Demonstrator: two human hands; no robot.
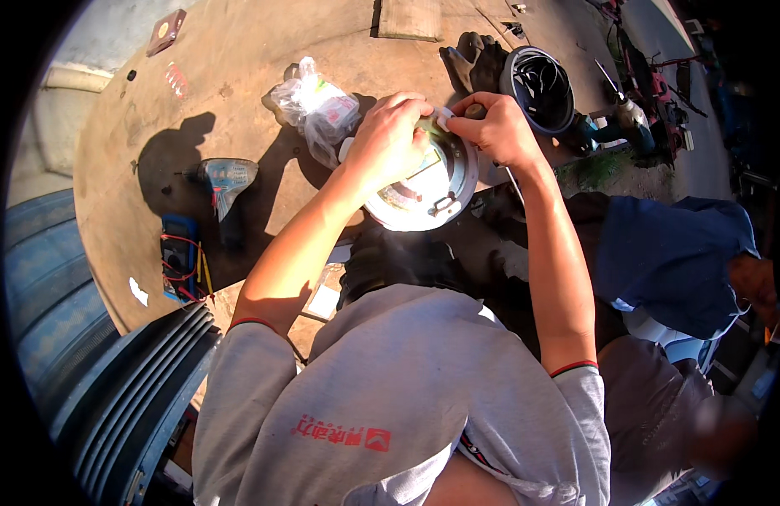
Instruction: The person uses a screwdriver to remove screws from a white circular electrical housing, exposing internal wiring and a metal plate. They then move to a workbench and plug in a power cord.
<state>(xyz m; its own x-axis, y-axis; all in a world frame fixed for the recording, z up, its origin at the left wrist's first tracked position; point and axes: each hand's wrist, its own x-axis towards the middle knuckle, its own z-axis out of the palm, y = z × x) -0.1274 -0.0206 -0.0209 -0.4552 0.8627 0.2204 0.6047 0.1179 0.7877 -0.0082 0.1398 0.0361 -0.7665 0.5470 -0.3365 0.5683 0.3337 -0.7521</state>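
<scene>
A round white housing point(413, 217) with a pale disc inside stands at the near edge of the brown table. My left hand point(394, 133) lies over its far left side with fingers bent together; whatever they pinch is hidden beneath them. From the right, my right hand point(498, 133) pinches a small white piece point(444, 117) at the housing's far rim. The fingertips of both hands nearly meet there. A small metal handle-like bracket point(443, 205) shows on the near right of the disc. Beside my left hand lies a clear plastic bag point(320, 110) with something pale inside.
On the left of the table point(238, 76) lie a cordless drill point(227, 181) and a blue multimeter point(179, 253) with leads. Dark gloves point(474, 61) and a dark bucket point(537, 88) holding black cable are at the far right. Another person in dark blue point(672, 261) is close on my right.
</scene>
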